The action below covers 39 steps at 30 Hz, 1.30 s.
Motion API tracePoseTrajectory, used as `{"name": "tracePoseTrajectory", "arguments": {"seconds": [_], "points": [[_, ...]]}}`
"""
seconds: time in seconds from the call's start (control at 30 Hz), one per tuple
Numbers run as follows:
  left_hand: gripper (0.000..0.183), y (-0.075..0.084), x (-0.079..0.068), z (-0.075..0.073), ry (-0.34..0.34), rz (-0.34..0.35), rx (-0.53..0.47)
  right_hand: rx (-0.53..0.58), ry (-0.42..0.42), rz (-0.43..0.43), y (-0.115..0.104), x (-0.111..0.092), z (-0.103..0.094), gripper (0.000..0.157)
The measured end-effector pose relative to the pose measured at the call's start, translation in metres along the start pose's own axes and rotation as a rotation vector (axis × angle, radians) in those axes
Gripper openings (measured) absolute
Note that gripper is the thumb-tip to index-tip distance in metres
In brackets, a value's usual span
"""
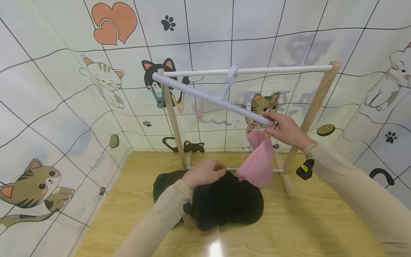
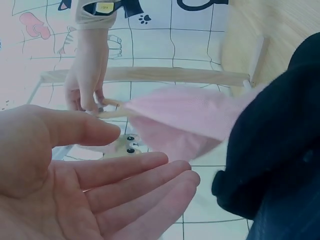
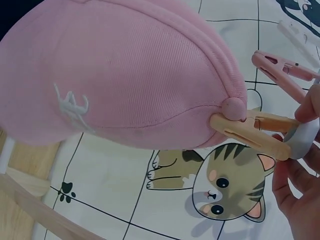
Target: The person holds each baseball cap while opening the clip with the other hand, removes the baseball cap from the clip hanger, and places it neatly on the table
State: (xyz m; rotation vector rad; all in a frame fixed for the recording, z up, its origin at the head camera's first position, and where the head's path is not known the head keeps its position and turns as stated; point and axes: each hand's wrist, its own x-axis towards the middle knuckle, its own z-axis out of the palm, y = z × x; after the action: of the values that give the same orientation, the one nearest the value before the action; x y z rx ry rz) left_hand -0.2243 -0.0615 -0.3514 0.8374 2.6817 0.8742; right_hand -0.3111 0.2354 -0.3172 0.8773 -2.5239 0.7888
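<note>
In the head view, my right hand [image 1: 287,130] grips the low right end of a white hanger bar [image 1: 205,95], which tilts down to the right. A pink baseball cap [image 3: 135,70] with white stitching hangs beneath that end. A yellow clothespin [image 3: 252,137] bites the cap near its top button, its handles close by my right fingers. Just beside it a pink clothespin [image 3: 280,72] is on the bar. My left hand [image 1: 205,173] is held above a black cap [image 1: 231,200] on the table; in the left wrist view its fingers are loosely extended, palm bare.
A wooden rack [image 1: 316,98] with a white top rail [image 1: 282,70] carries the hanger by its hook [image 1: 231,76]. Green [image 1: 158,98], yellow and pink clothespins [image 1: 198,110] hang along the bar's left part. A dark green and brown item [image 1: 170,182] lies beside the black cap.
</note>
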Motion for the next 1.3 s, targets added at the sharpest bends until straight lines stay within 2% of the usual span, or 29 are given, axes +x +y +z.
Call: {"name": "tracePoseTrajectory", "arguments": {"seconds": [0.2, 0.43, 0.57, 0.83, 1.0, 1.1, 1.3], "points": [[0.024, 0.011, 0.008, -0.002, -0.03, -0.006, 0.002, -0.023, 0.043, -0.043, -0.006, 0.01, -0.007, 0.035], [0.021, 0.023, 0.021, -0.002, -0.036, -0.018, 0.016, -0.02, 0.027, -0.053, -0.013, 0.017, -0.01, 0.034], [0.02, 0.024, 0.032, 0.001, -0.047, -0.023, 0.017, -0.017, 0.023, -0.058, -0.016, 0.02, -0.012, 0.034], [0.039, 0.033, 0.055, 0.006, -0.085, -0.07, 0.062, -0.006, 0.019, -0.073, -0.024, 0.022, -0.014, 0.034], [0.027, 0.041, 0.07, 0.011, -0.111, -0.033, 0.043, 0.009, 0.02, -0.08, -0.026, 0.022, -0.014, 0.033], [0.017, 0.044, 0.077, 0.014, -0.095, -0.001, 0.032, 0.013, 0.019, -0.098, -0.028, 0.022, -0.013, 0.032], [0.024, 0.049, 0.089, 0.022, 0.011, 0.014, -0.013, 0.031, 0.029, -0.144, -0.035, 0.024, -0.009, 0.03]]}}
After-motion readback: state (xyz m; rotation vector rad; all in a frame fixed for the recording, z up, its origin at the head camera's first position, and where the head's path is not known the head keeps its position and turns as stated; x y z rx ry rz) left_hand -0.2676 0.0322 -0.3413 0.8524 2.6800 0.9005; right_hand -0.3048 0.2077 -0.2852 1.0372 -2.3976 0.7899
